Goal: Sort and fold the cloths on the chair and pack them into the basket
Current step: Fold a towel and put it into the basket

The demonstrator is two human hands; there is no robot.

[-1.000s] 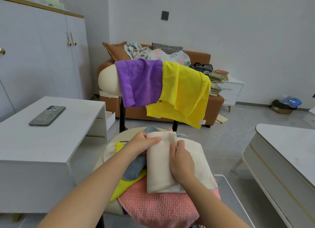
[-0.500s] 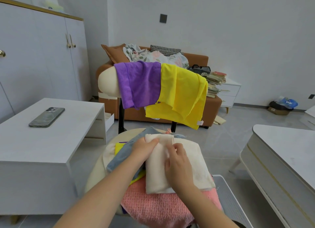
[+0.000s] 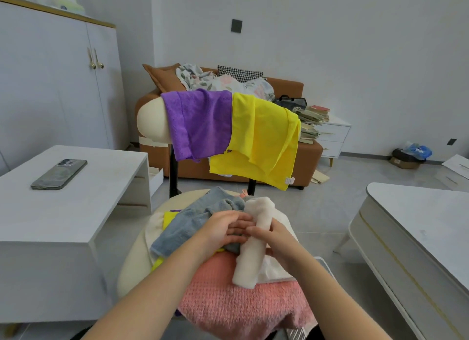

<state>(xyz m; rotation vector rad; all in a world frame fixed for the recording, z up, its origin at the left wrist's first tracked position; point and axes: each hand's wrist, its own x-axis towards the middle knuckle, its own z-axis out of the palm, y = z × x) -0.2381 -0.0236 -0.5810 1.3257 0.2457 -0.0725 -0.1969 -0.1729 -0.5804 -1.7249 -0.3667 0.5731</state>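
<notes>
Flanking cream chair (image 3: 132, 271): white desk (image 3: 76, 212), pale table (image 3: 418, 212).

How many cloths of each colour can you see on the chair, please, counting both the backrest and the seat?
Purple cloths: 2, one over the backrest, a sliver on the seat
Yellow cloths: 2, one over the backrest, one on the seat
Grey-blue cloth: 1
Cream cloth: 1
Pink cloth: 1
Total: 7; folds may hide more.
</notes>
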